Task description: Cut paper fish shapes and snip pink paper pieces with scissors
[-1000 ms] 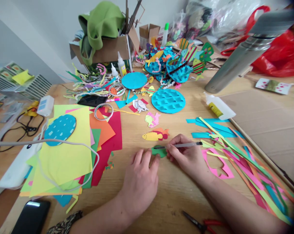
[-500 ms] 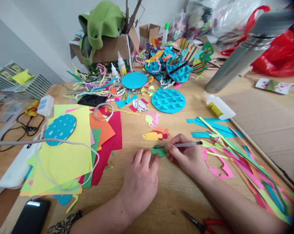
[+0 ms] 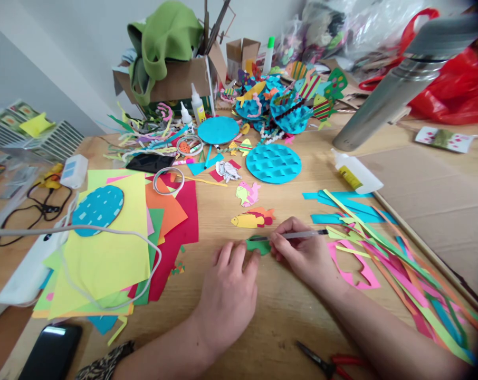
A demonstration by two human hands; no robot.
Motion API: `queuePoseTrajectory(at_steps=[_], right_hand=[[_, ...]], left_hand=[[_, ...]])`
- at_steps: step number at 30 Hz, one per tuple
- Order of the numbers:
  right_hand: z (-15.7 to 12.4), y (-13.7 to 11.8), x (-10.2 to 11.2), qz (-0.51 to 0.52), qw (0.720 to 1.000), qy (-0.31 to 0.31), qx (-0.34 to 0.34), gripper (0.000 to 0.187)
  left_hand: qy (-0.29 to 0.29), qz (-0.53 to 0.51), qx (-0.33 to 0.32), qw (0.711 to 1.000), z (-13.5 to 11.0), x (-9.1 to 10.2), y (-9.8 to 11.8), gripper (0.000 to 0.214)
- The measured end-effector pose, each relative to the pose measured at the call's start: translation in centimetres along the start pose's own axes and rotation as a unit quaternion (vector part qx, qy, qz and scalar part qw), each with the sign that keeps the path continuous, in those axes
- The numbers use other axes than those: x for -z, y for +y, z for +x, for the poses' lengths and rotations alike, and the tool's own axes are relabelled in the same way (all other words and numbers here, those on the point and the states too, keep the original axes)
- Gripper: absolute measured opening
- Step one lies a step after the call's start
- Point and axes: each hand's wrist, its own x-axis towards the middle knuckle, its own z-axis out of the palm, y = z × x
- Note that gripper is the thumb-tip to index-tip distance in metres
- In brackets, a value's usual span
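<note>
The green paper piece [image 3: 258, 245] lies flat on the table [image 3: 278, 316], near the middle of the scene, between the two hands; it is touched from both sides. The left hand [image 3: 227, 293] rests palm down just to the near left of it, fingers spread narrow and flat, the fingertips [image 3: 255, 258] pressing on the paper's left end, gripping nothing. The right hand [image 3: 302, 253] sits just to the right of the paper, closed around a pen [image 3: 298, 235]; the pen's long axis runs almost level, left to right, its tip pointing left onto the green paper and its dark cap end pointing right toward the paper strips [image 3: 381, 248]. Both hands are equally close to the paper; the left one pins it, the right one brings the pen tip to it.

The green paper piece is small, dark green, with a curved cut edge; most of it is hidden by fingers, so its full outline cannot be told. Just far of it lies a yellow paper fish [image 3: 252, 218] with red fins, and farther off a pink paper fish [image 3: 247, 193]; a stack of coloured sheets [image 3: 104, 253] lies well to the left; red-handled pliers [image 3: 334, 363] lie near, beside the right forearm; a glue bottle [image 3: 355, 173] lies on its side far right.
</note>
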Motion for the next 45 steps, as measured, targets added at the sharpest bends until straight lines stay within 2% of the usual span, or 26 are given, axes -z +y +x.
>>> queuePoseTrajectory(at_steps=[45], right_hand=[[0.06,-0.18,0.0,-0.007,1.0,0.004,0.001,0.02]], left_hand=[[0.008,-0.003,0.0,1.0,-0.01,0.01,-0.04,0.04]])
